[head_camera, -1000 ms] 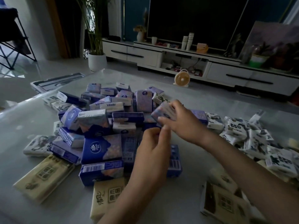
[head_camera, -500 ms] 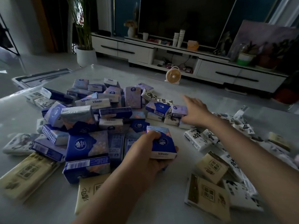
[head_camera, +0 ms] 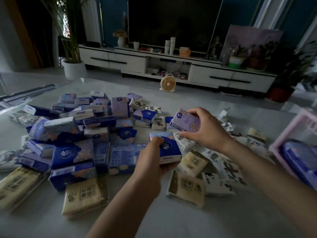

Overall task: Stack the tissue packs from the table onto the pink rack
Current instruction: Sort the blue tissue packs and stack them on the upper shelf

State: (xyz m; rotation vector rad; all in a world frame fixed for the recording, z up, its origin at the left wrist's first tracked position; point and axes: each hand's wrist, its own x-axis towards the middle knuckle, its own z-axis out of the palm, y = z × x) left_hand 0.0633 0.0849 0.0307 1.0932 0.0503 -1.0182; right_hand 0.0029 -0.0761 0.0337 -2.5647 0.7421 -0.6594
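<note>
My left hand (head_camera: 151, 162) grips a dark blue tissue pack (head_camera: 169, 150) just above the table, near the middle. My right hand (head_camera: 205, 129) holds a lilac tissue pack (head_camera: 186, 121) lifted slightly above the pile, to the right of and beyond the left hand. A heap of blue and lilac packs (head_camera: 77, 134) covers the table's left and centre. White patterned packs (head_camera: 216, 157) and cream packs (head_camera: 186, 188) lie on the right. The pink rack (head_camera: 291, 133) stands at the right edge, with a blue pack (head_camera: 298, 157) inside it.
The pale table (head_camera: 188, 219) has bare surface along its near edge. Beyond the table stand a white TV cabinet (head_camera: 171, 66), a small round fan (head_camera: 167, 83) on the floor and a potted plant (head_camera: 73, 69) at the left.
My right hand has taken a lilac pack from the pile and lifted it. My left hand keeps its blue pack. The view has shifted right, bringing the pink rack into sight.
</note>
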